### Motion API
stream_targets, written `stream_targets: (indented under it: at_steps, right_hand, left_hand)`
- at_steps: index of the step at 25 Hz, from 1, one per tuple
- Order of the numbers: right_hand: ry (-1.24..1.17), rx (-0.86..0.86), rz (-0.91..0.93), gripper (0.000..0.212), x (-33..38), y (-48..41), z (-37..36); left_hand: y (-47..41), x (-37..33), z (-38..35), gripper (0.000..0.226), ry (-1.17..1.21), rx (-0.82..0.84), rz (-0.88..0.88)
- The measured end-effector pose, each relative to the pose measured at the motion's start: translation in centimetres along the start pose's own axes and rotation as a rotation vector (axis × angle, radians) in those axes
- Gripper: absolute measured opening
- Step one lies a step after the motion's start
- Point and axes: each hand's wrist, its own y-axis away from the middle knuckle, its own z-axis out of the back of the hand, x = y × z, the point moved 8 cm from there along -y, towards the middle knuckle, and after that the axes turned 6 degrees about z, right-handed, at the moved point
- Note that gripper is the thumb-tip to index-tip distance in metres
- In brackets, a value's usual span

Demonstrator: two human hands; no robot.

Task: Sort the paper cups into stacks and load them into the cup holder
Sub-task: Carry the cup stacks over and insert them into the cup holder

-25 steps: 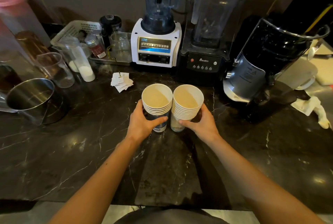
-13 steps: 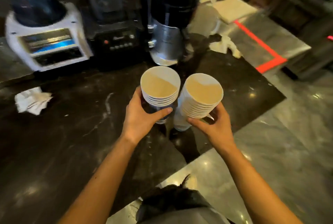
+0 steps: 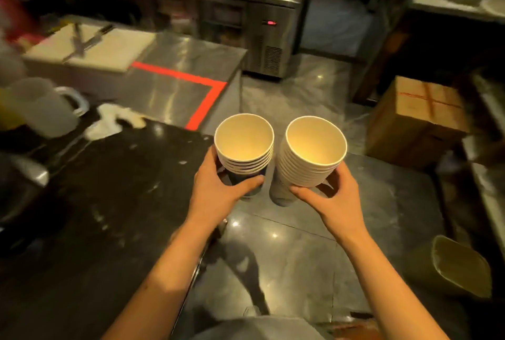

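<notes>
Dark marble counter point(image 3: 82, 203), steel table point(image 3: 175, 72) with red tape point(image 3: 202, 93), cardboard box point(image 3: 415, 118).

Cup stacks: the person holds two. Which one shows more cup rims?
The right stack, held by the right hand, shows more nested rims than the left stack in the left hand.

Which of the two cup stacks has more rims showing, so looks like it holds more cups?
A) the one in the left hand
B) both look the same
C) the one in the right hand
C: the stack in the right hand shows clearly more nested rims than the stack in the left hand, whose rims are fewer.
</notes>
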Motion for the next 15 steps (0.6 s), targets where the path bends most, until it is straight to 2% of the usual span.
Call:
stream_targets:
  at_steps: [1,3,4,15]
  right_hand:
    - [0.01,-0.072,-0.008,0.077,-0.8,-1.2,3.6]
    - [0.029,-0.12,-0.011,0.08,-1.4,-1.9,5.7]
    - [0.047,-0.219,-0.043,0.082,-2.5,-2.5,8.9]
    - [0.197,-0.579,-0.132,0.083,-6.8,-8.9,17.9]
  left_hand:
    - [-2.4,-1.1,-4.0,0.089,-0.003,0.084,-0.015]
    - [-4.1,-2.4,-6.2,0.094,-0.001,0.133,-0.041]
    - [-6.1,-3.2,-10.0,0.095,-0.008,0.212,-0.048]
    - [-18.9,-7.0,-25.8,0.099,0.009,0.574,-0.138]
